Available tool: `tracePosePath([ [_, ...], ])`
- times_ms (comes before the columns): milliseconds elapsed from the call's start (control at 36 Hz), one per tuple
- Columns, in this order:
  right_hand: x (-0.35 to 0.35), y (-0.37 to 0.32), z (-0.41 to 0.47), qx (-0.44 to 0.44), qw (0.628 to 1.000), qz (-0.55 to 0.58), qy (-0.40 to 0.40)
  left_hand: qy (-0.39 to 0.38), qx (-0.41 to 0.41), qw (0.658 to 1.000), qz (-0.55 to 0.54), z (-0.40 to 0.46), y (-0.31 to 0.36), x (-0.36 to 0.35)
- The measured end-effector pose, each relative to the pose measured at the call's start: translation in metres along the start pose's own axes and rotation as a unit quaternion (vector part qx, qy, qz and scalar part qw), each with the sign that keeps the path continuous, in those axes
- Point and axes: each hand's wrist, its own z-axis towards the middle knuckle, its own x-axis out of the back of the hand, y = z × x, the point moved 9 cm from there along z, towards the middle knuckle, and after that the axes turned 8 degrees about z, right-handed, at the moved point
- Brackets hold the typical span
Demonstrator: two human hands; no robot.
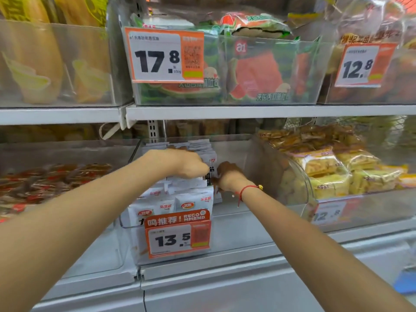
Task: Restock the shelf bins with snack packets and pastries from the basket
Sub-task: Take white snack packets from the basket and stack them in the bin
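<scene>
Both my hands reach into the clear middle bin (265,167) on the lower shelf. Several white snack packets (180,199) with red logos stand in a row at the bin's left side. My left hand (189,164) lies on top of the packet row, fingers curled over the packets. My right hand (227,176), with a red string bracelet at the wrist, grips the right edge of a white packet with black lettering (211,170) beside the row. The right half of this bin shows bare shelf floor. The basket is not in view.
An orange price tag 13.5 (177,235) hangs on the bin front. Left bin holds red-brown packets (45,183); right bin holds yellow pastries (333,172). Above, a bin of watermelon-print toast (258,73) carries tag 17.8 (164,55); tag 12.8 (362,64) sits at the upper right.
</scene>
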Motion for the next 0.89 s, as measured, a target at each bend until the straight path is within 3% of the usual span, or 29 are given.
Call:
tracePosePath([
  [167, -0.007, 0.006, 0.008, -0.015, 0.999, 0.049, -0.011, -0.016, -0.007, 0.998, -0.062, 0.023, 0.017, 0.000],
  [500, -0.022, 0.019, 0.022, -0.034, 0.995, 0.073, -0.061, -0.064, 0.009, 0.998, -0.005, 0.032, 0.009, -0.019],
  [611, -0.009, 0.022, 0.016, -0.040, 0.997, 0.054, -0.030, -0.020, -0.011, 0.999, -0.041, 0.021, 0.018, -0.006],
  [750, 0.008, 0.016, -0.006, -0.035, 0.997, 0.055, -0.047, 0.033, -0.031, 0.998, -0.032, 0.005, 0.009, 0.011],
  [889, 0.038, -0.015, -0.054, 0.039, 0.995, 0.095, -0.016, 0.156, -0.045, 0.986, -0.024, -0.035, 0.003, 0.033],
])
